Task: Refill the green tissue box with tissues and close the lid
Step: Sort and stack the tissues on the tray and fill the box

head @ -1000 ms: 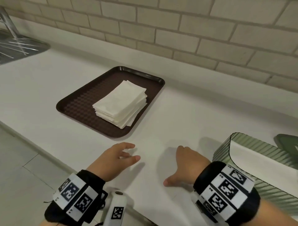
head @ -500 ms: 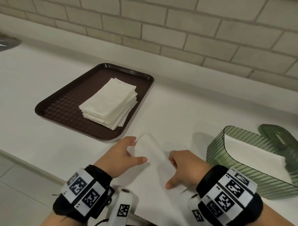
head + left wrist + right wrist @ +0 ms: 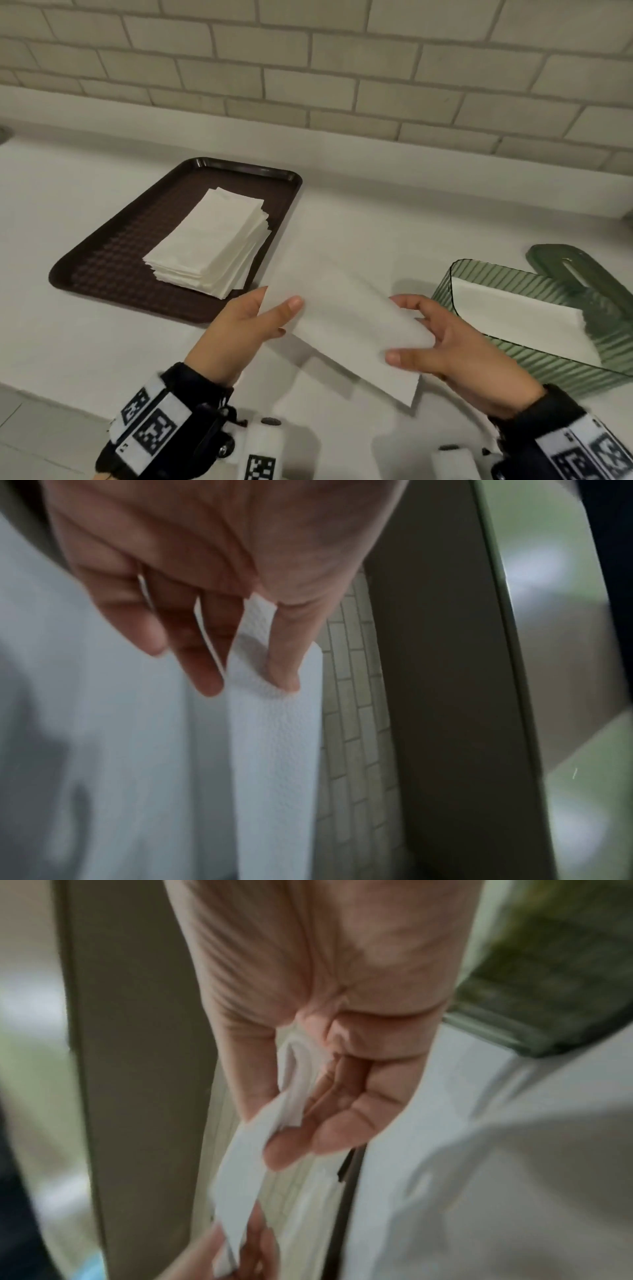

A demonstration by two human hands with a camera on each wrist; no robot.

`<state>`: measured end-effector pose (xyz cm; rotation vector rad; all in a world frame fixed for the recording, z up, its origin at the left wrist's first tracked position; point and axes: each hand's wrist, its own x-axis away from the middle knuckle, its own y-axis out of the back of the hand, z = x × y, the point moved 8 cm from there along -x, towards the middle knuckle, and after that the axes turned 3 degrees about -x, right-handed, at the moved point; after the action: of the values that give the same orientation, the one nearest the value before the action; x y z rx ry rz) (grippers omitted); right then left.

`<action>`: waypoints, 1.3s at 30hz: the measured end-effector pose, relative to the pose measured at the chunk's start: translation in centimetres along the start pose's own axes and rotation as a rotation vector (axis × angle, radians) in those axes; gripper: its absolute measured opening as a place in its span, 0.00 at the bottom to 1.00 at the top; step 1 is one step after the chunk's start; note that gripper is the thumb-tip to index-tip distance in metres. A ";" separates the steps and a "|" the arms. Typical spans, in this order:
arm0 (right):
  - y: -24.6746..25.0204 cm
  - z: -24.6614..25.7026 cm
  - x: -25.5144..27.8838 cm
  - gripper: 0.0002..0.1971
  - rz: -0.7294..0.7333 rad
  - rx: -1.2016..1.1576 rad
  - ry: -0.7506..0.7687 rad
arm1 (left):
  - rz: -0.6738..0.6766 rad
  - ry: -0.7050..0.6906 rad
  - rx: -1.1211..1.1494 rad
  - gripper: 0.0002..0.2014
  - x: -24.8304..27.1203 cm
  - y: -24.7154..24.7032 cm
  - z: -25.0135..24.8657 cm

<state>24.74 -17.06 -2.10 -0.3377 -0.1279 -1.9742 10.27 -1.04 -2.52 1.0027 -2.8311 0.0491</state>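
Note:
A white tissue (image 3: pixel 346 318) hangs above the counter between both hands. My left hand (image 3: pixel 250 325) pinches its left end, thumb on top; the left wrist view shows the tissue (image 3: pixel 274 737) between thumb and fingers. My right hand (image 3: pixel 442 346) grips its right end, and the right wrist view shows the tissue (image 3: pixel 246 1156) curled in the fingers. The ribbed green tissue box (image 3: pixel 555 370) stands open at the right with white tissues (image 3: pixel 513 315) inside. Its green lid (image 3: pixel 579 270) lies behind it. More tissues sit in a stack (image 3: pixel 212 246) on the brown tray (image 3: pixel 113 260).
The white counter (image 3: pixel 394 219) runs back to a tiled brick wall (image 3: pixel 342 68). Its front edge passes at the lower left, with floor below. The tray sits left of the hands, the box right of them.
Both hands have lifted a tissue off the counter and raised it, moving it right towards the box. One second ago they lay low on the counter with no tissue visible.

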 end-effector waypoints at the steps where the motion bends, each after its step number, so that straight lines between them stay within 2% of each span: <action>1: 0.5 0.2 0.2 0.38 -0.007 -0.120 0.024 | -0.011 -0.011 0.080 0.10 -0.1 -0.4 -0.4; 3: 1.0 0.7 0.7 0.43 -0.014 -0.275 0.088 | -0.054 -0.087 0.189 0.10 -0.2 -1.3 -1.7; 6: 1.5 1.6 1.9 0.39 -0.084 -0.335 0.204 | -0.164 -0.290 0.118 0.10 0.0 -2.8 -3.8; 8: 2.1 2.6 3.0 0.36 -0.150 -0.303 0.297 | -0.182 -0.383 0.085 0.12 0.4 -4.5 -4.7; 11: 3.7 4.2 5.0 0.37 -0.257 -0.179 0.408 | -0.175 -0.387 0.103 0.16 0.5 -7.2 -5.0; 13: 5.7 4.8 6.5 0.38 -0.367 -0.133 0.471 | -0.147 -0.370 0.107 0.23 0.3 -9.0 -4.9; 16: 9.1 4.9 8.6 0.38 -0.518 -0.116 0.514 | -0.085 -0.431 -0.008 0.35 0.2 -11.6 -5.5; 19: 12.0 4.8 10.4 0.31 -0.612 -0.071 0.548 | -0.030 -0.463 -0.127 0.39 0.2 -14.3 -6.4; 21: 13.5 4.6 11.2 0.25 -0.670 0.043 0.530 | -0.001 -0.467 -0.162 0.41 0.2 -15.9 -6.7; 24: 15.1 4.2 12.0 0.26 -0.688 0.148 0.519 | 0.050 -0.480 -0.138 0.40 0.1 -18.0 -7.4; 28: 16.2 3.7 12.4 0.31 -0.674 0.219 0.492 | 0.037 -0.550 -0.284 0.28 -0.5 -19.8 -8.0; 30: 16.7 3.4 12.4 0.32 -0.652 0.220 0.456 | 0.017 -0.532 -0.335 0.23 -1.1 -20.2 -7.6; 34: 18.1 3.2 12.4 0.19 -0.646 0.109 0.364 | 0.045 -0.426 -0.402 0.22 -2.1 -21.4 -6.7; 36: 18.9 3.2 12.2 0.17 -0.637 0.083 0.338 | 0.070 -0.401 -0.428 0.22 -2.5 -21.8 -6.5; 39: 19.7 3.3 11.8 0.19 -0.619 0.275 0.300 | 0.095 -0.409 -0.536 0.23 -3.0 -22.3 -6.5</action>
<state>38.63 -34.80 3.29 0.2089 -0.3375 -2.5501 27.37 -16.07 3.17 0.8216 -2.9601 -0.9506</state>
